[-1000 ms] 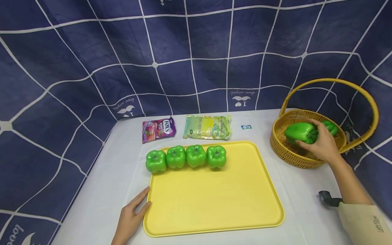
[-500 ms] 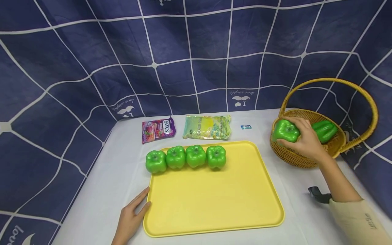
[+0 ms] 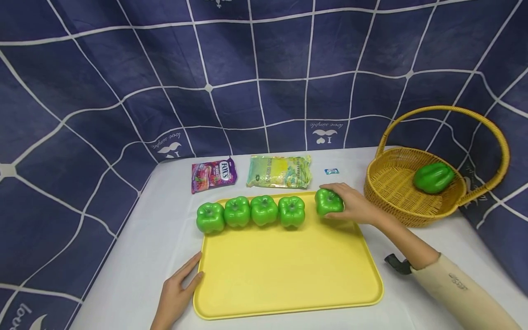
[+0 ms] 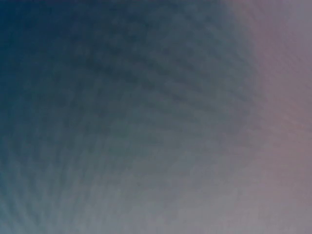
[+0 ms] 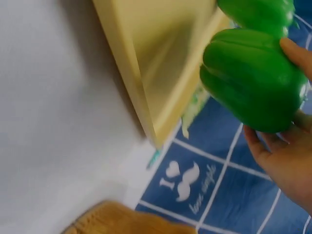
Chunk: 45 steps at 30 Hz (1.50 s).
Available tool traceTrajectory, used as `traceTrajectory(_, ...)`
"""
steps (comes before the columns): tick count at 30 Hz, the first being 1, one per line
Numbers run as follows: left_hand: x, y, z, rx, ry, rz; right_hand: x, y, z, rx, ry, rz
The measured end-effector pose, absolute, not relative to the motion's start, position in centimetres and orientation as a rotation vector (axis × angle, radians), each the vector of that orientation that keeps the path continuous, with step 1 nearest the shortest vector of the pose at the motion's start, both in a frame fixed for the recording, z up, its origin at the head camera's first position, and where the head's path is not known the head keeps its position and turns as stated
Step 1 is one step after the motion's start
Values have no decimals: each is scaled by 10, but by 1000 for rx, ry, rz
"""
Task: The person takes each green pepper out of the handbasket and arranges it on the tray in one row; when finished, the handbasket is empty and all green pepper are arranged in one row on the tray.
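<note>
The right hand [image 3: 350, 204] grips a green bell pepper [image 3: 328, 202] over the back right part of the yellow tray [image 3: 288, 270]. In the right wrist view, fingers and thumb of the right hand [image 5: 292, 161] curl round the pepper [image 5: 253, 78]. Four... several green peppers [image 3: 264, 210] stand in a row along the tray's back edge, left of the held one. The left hand [image 3: 175, 291] rests with extended fingers against the tray's left edge. The left wrist view is a blur.
A wicker basket [image 3: 387, 208] with a tall handle stands at the right, one green pepper [image 3: 434, 177] inside. Behind the tray lie a purple packet [image 3: 213, 175], a yellow-green packet [image 3: 279, 172] and a small blue-white packet [image 3: 332, 171].
The right hand has carried a pepper out of the basket leftward to the tray. One pepper stays in the basket. The left hand has not moved.
</note>
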State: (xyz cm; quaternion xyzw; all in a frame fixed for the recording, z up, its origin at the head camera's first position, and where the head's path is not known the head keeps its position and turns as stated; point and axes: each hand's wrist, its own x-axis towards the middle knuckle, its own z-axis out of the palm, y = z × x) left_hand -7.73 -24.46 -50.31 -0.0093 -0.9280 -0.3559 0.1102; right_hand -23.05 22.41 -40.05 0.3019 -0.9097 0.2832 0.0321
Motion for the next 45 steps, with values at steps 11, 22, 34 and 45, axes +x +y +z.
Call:
traceTrajectory(11,-77,-244,-503,-25,-2737,-1039,-234,201,-415,984,-2838,869)
traceTrajectory(22,-77,-244,-503,-18,-2740,-1038,-235,195,-417,979,-2844,837)
traceTrajectory(34,-77,-244,-502,-30,-2736,-1031,-231,220,-410,947,-2765,874)
traceTrajectory(45,-78,-244,-502,-11,-2752,-1032,-234,326,-406,437,-2638,873)
